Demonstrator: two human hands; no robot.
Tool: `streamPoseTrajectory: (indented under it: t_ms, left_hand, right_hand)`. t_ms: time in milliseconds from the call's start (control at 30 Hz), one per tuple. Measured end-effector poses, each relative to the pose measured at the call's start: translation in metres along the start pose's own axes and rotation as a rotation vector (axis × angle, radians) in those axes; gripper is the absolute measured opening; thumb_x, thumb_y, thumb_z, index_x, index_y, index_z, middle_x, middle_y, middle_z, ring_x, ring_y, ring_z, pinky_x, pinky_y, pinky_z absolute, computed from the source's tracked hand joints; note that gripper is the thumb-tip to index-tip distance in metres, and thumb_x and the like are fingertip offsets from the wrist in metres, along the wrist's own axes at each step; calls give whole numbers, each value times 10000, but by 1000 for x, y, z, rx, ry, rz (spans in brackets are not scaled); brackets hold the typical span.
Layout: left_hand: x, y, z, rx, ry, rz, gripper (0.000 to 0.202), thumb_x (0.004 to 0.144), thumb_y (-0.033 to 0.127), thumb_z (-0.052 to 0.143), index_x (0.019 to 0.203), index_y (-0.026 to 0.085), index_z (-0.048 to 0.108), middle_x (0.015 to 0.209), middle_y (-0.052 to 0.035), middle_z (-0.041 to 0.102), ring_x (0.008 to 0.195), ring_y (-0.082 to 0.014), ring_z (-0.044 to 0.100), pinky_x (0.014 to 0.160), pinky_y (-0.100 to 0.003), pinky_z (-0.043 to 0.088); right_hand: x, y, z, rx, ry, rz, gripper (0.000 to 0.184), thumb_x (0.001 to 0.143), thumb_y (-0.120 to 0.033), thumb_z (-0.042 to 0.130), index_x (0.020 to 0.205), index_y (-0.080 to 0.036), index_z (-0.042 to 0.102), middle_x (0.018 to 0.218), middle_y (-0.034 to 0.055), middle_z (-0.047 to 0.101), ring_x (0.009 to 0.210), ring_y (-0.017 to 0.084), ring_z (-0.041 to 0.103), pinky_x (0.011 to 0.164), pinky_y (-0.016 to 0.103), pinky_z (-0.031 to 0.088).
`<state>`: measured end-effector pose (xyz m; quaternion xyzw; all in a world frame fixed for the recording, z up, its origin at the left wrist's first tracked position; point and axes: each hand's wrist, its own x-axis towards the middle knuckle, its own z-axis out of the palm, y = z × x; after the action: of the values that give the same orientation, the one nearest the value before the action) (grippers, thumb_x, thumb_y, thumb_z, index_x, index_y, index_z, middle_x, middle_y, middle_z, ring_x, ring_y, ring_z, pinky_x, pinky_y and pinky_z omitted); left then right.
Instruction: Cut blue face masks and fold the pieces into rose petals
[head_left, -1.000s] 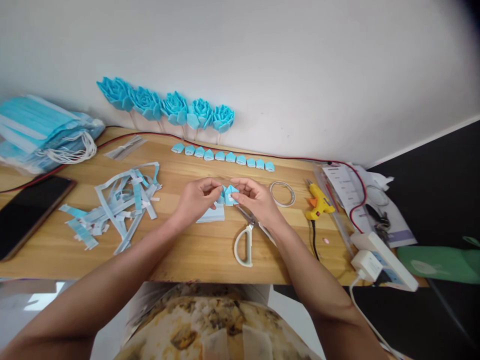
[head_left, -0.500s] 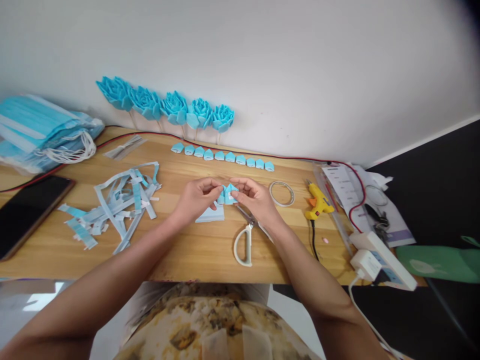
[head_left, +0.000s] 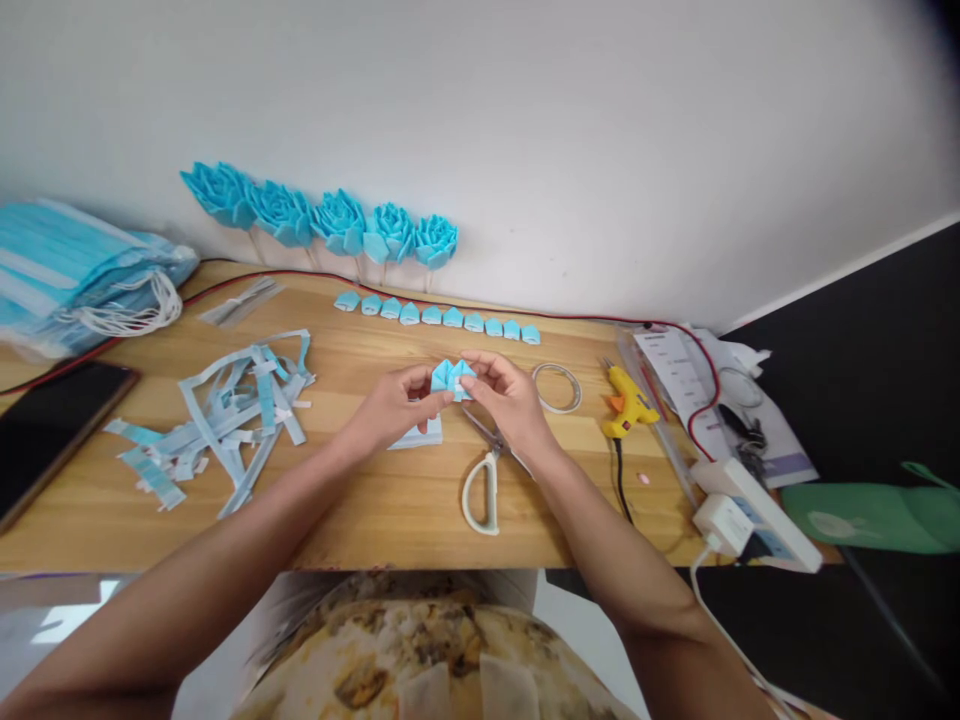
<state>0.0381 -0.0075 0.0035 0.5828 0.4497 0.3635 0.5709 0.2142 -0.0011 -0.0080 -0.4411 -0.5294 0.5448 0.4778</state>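
Note:
Between my two hands is a small piece of light blue folded mask fabric [head_left: 453, 377] with pointed corners. My left hand [head_left: 397, 405] pinches its left side, thumb in front. At its right side my right hand [head_left: 504, 395] grips it between thumb and fingers. Just below lies a stack of pale blue cut pieces [head_left: 416, 436], partly covered by my left hand. Scissors [head_left: 484, 490] with white handles rest under my right wrist, blades partly hidden. Behind the hands runs a row of several folded blue petals [head_left: 431, 315].
Several blue flowers [head_left: 339, 222] on sticks lean against the wall. Strip scraps [head_left: 247, 420], a phone [head_left: 60, 430] and bagged masks [head_left: 75, 270] lie left. To the right are a tape roll [head_left: 556, 388], a yellow glue gun [head_left: 628, 400] and a power strip [head_left: 765, 520].
The folded fabric has spread open, now showing two peaks side by side. My left thumb has slid lower along its edge. The whole view has shifted slightly.

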Motion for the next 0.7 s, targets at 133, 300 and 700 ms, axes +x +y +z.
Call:
streamPoseTrajectory:
  t_ms: [133,300,700]
  left_hand:
    - [0,-1,0,68,32,-3,226,716,378,603,722,158,552,572,54,467,452,-71,411,423,-205,340]
    - [0,-3,-1,208,53,72,195,747,354,548,721,161,562,584,50,429,525,-85,376,473,-203,304]
    - [-1,-6,0,212,28,83,249,779,396,539,756,151,578,632,27,484,551,-92,393,505,-209,320]
  right_hand:
    - [-1,-4,0,-44,-17,-27,322,756,-329,717,1055,-227,659,817,-15,589,726,114,561,684,246,490]
    - [-4,-9,-3,-113,-110,-6,324,793,-376,680,1077,-222,658,879,3,621,786,127,589,724,252,475]
    - [-3,-8,-3,-180,-52,-11,177,768,-342,674,796,-178,613,656,-44,544,600,92,482,585,219,383]
